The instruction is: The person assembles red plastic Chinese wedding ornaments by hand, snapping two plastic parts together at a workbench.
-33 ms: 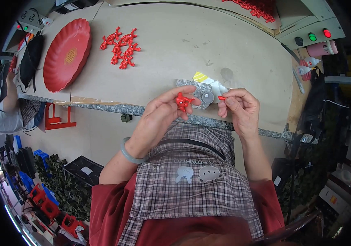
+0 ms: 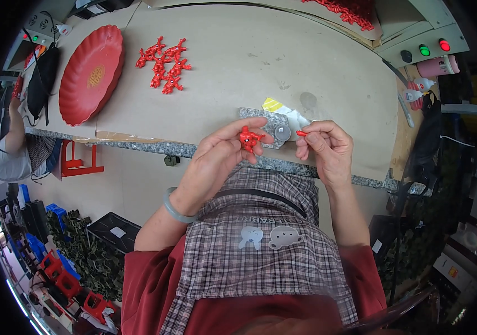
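My left hand (image 2: 219, 148) is closed on a small glossy red figurine (image 2: 249, 139), with its limbs sticking out past the fingertips. Opposite it, my right hand (image 2: 329, 148) pinches a small red piece (image 2: 301, 133) between thumb and forefinger, apart from the figurine. Between the two hands, a small round dish (image 2: 282, 132) with greyish contents rests on a speckled stone slab (image 2: 247, 115). Behind that lies a white and yellow wrapper (image 2: 275, 105). Farther left on the table (image 2: 222, 61) sit several similar red figurines (image 2: 161, 62) in a cluster.
A big red scalloped tray (image 2: 76, 103) stands at the table's left. More red pieces (image 2: 347, 14) are heaped at the far edge, beside a control box (image 2: 434, 44) with lit buttons. White bottles (image 2: 415, 96) and a pink cup (image 2: 438, 66) are at right. Another person (image 2: 12, 156) works far left.
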`<action>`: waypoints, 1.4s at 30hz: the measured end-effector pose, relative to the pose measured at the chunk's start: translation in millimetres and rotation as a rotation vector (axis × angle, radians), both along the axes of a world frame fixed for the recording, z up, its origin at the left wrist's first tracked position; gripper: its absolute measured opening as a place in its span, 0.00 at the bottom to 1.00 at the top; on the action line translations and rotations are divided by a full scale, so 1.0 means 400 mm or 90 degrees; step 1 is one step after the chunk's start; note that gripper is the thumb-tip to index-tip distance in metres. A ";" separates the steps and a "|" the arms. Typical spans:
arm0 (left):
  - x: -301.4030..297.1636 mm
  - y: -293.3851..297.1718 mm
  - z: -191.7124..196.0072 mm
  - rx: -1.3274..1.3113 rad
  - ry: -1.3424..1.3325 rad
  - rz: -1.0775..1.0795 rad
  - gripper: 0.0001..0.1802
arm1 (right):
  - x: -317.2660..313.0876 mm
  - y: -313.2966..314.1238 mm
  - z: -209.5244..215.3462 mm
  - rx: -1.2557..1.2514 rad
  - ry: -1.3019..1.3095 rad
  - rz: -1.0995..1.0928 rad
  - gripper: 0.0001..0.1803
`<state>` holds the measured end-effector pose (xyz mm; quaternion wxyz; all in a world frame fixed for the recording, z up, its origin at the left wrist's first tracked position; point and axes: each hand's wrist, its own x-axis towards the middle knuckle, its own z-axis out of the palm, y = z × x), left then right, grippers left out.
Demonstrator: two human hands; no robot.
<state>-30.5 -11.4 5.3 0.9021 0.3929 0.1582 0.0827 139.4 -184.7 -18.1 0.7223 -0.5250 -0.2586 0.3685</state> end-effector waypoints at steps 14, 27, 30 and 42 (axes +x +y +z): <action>-0.003 -0.014 -0.017 0.118 -0.015 0.031 0.14 | -0.013 -0.001 0.018 0.042 -0.069 0.024 0.08; -0.003 -0.024 -0.020 0.130 -0.009 0.000 0.15 | -0.063 0.019 0.045 0.034 -0.110 0.071 0.07; 0.000 -0.025 -0.019 0.151 0.007 0.007 0.15 | -0.067 0.027 0.047 0.037 -0.123 0.067 0.07; -0.005 -0.018 -0.020 0.142 -0.014 -0.025 0.13 | -0.075 0.028 0.051 0.014 -0.170 0.073 0.07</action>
